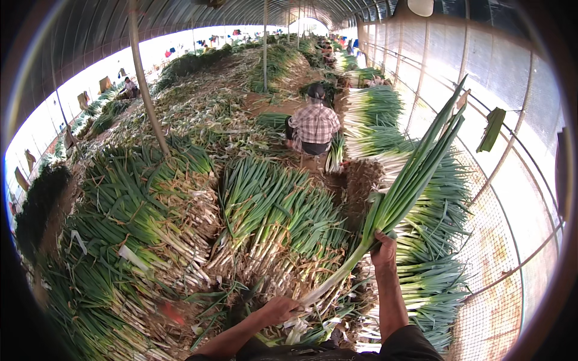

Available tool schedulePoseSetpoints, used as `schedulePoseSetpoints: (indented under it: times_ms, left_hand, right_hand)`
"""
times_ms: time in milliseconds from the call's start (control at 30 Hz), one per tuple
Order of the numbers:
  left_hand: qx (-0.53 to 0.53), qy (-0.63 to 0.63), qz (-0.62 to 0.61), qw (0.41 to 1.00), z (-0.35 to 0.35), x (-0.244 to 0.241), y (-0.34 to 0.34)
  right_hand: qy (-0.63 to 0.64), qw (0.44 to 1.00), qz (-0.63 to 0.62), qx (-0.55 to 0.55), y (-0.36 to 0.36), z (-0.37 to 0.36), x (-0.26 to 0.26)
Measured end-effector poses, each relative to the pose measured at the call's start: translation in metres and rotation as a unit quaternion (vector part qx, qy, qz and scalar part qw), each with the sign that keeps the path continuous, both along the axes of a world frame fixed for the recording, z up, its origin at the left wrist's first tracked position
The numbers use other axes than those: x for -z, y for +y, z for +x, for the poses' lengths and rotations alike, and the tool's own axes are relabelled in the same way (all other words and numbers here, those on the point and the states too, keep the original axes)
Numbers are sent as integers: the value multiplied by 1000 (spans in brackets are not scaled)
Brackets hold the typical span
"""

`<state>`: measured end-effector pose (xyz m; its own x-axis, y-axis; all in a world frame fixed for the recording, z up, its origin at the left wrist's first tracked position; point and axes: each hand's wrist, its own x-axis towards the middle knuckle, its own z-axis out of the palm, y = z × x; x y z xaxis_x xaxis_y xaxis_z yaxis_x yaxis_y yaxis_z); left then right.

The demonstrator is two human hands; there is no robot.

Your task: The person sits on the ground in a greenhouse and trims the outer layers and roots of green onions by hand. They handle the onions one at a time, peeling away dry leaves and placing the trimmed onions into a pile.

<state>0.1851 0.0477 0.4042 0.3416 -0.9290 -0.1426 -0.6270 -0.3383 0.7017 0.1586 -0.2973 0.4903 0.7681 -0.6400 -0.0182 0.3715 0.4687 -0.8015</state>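
A long green onion [356,257] slants up to the right between my hands, its green leaves [415,180] fanned above and its pale stalk below. My right hand [384,248] grips it where the white stalk turns into leaves. Down at the lower end, my left hand [282,310] is closed around the root end, which my fingers hide. Beneath and beyond the stalk lies a heap of untrimmed green onions [280,225] with soil and dry skins on them. Beside my right forearm runs a long row of cleaned green onions [424,270], white ends towards me.
A person in a plaid shirt [314,122] sits ahead with back turned. More onion heaps [135,216] cover the left ground. A slanted metal post [146,85] stands left of centre. Netting and plastic sheeting [492,252] close the right side. Other people work farther off.
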Motion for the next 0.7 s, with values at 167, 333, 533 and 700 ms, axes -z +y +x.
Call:
schedulePoseSetpoints:
  times_ms: [167,333,533,700]
  left_hand:
    - [77,-48,322,942,-2,84,29]
    - [-6,-25,298,954,14,110,41]
    - [-172,255,-176,935,33,-44,-65]
    - [-113,469,-197,854,42,-66,-99]
  right_hand:
    - [-22,995,-62,81,-11,-12,-24]
    - [-42,993,-65,90,-13,-13,-25]
    - [-12,998,-23,50,41,-9,-30]
    - [-47,996,44,-61,70,-12,-27]
